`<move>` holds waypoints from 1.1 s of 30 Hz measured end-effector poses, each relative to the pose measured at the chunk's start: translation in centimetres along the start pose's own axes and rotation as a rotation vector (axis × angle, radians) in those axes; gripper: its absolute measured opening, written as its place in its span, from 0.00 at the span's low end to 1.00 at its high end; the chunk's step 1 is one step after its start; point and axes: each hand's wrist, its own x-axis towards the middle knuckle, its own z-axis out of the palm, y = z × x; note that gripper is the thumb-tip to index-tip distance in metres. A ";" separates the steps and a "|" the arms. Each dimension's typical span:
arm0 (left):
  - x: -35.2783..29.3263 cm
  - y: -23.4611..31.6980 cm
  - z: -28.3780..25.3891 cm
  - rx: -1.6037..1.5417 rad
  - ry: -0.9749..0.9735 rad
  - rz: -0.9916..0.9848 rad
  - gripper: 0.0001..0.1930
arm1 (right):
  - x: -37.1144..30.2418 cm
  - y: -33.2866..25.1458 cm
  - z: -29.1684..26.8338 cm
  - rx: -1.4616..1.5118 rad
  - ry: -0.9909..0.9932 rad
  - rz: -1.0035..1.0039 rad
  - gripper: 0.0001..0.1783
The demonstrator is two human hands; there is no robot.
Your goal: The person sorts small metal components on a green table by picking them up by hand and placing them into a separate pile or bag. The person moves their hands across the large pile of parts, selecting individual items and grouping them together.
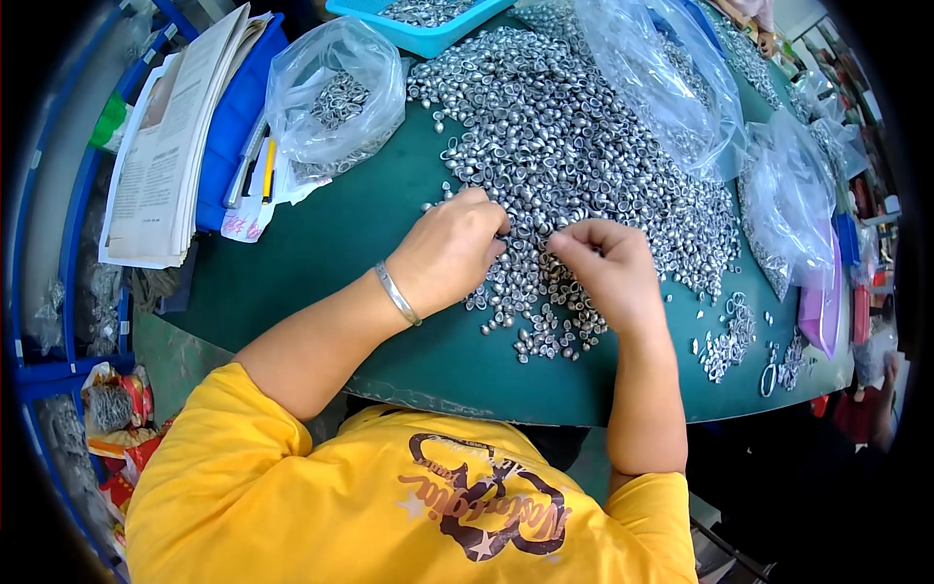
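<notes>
A wide heap of small silver, hollow, egg-shaped metal pieces (574,127) covers the middle of the green table (292,282). At its near left edge is my left hand (452,248), with a silver bangle (397,292) on the wrist. Its fingers are curled inward, and their tips are mostly hidden. To the right, over the same near part of the heap, my right hand (613,273) has thumb and forefinger pinched together. Whatever either hand holds is too small or too hidden to make out. A narrow gap separates the two hands.
A clear bag (336,97) of metal parts stands at the far left, beside a blue bin (233,136) with papers (156,165). A light-blue tray (443,37) sits at the back. More clear bags (793,204) and small chain-like parts (728,341) lie on the right.
</notes>
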 end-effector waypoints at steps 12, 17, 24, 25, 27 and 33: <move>0.4 0.6 -0.2 -0.028 -0.012 -0.091 0.07 | 0.9 2.0 -2.2 1.223 -0.479 0.331 0.08; 0.3 0.7 0.1 0.031 0.003 -0.064 0.06 | 0.7 1.2 -2.8 1.301 -0.326 0.165 0.10; 0.2 0.4 -0.2 -0.122 0.006 -0.120 0.04 | -0.6 0.5 -0.1 -0.085 0.117 -0.249 0.04; 0.4 0.4 -0.4 -0.145 0.004 -0.131 0.04 | -0.5 0.4 0.3 -0.157 0.119 -0.347 0.04; 0.5 0.3 -0.5 -0.175 0.006 -0.138 0.05 | -0.1 0.2 0.8 -0.286 0.114 -0.499 0.05; 0.8 0.7 -0.7 -0.260 0.025 -0.162 0.06 | 0.6 0.4 2.3 -0.570 0.142 -0.561 0.02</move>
